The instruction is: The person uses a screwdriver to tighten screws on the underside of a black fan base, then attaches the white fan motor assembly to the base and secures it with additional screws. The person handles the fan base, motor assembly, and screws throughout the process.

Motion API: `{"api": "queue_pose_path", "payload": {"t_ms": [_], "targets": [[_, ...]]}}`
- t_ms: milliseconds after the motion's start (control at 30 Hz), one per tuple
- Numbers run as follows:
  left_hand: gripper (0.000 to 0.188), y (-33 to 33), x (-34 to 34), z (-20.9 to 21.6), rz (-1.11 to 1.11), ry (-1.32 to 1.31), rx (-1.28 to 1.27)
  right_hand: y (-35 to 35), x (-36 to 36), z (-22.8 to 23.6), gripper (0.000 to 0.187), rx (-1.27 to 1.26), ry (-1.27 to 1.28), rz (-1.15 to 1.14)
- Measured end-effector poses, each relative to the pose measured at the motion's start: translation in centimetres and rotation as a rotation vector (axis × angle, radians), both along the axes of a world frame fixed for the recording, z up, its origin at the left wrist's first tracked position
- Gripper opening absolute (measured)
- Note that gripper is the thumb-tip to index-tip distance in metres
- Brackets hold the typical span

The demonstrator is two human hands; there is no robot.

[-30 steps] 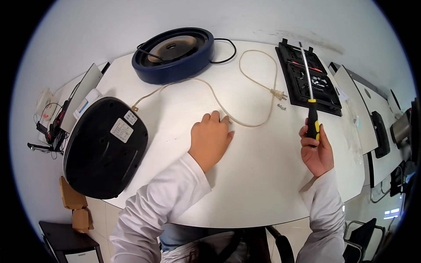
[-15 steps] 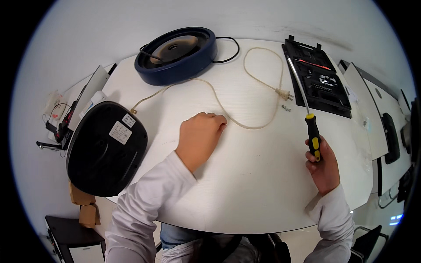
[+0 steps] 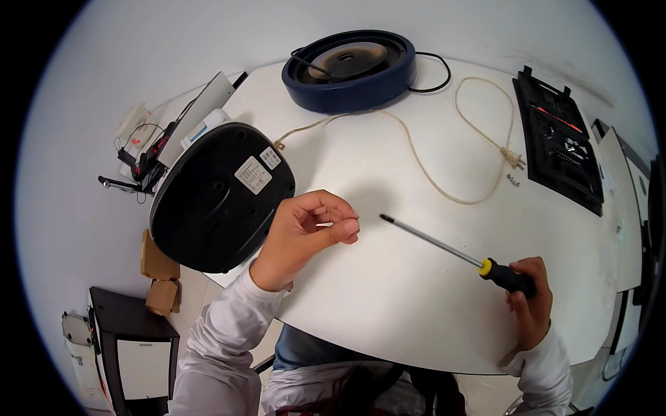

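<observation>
My right hand (image 3: 533,308) grips the black and yellow handle of a screwdriver (image 3: 444,246), whose long metal shaft points left toward my other hand. Thumb and fingertips of my left hand (image 3: 295,236) are pinched together just short of the screwdriver's tip; anything between them is too small to name. Beside that hand, at the left, an appliance lies with its black underside (image 3: 208,215) up, with white labels and screw holes. A pale power cord (image 3: 416,156) runs from it to a two-pin plug (image 3: 512,158). Several small screws (image 3: 513,180) lie by the plug.
A dark blue round appliance part (image 3: 340,96) with a scorched metal disc and black cable stands at the back. An open black tool case (image 3: 562,149) lies at the right. Cardboard boxes (image 3: 161,297) and a dark cabinet (image 3: 132,315) are on the left below the white table (image 3: 416,312).
The screwdriver has swung from pointing away to pointing left at my left hand. My left hand has moved left toward the appliance, turning so its pinched fingertips show. The view has shifted left.
</observation>
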State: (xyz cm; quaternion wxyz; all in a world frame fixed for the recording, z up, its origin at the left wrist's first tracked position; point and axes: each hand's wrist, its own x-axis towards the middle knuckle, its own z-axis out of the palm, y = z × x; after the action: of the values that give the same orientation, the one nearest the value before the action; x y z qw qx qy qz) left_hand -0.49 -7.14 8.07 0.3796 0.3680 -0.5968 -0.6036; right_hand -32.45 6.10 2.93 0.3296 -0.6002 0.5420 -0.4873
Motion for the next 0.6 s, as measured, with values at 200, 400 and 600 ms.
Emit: {"api": "queue_pose_path", "payload": {"t_ms": [200,400,600], "targets": [[0.013,0.2,-0.3,-1.2,0.014,0.089,0.024,0.2,0.2,0.0,0.032,0.044,0.009,0.040],[0.013,0.2,-0.6,-1.7,-0.034,0.046,-0.030,0.2,0.2,0.0,0.032,0.049,0.043,0.042],[0.012,0.3,-0.3,-1.4,-0.031,0.087,0.009,0.2,0.2,0.0,0.032,0.040,0.081,0.036]]}}
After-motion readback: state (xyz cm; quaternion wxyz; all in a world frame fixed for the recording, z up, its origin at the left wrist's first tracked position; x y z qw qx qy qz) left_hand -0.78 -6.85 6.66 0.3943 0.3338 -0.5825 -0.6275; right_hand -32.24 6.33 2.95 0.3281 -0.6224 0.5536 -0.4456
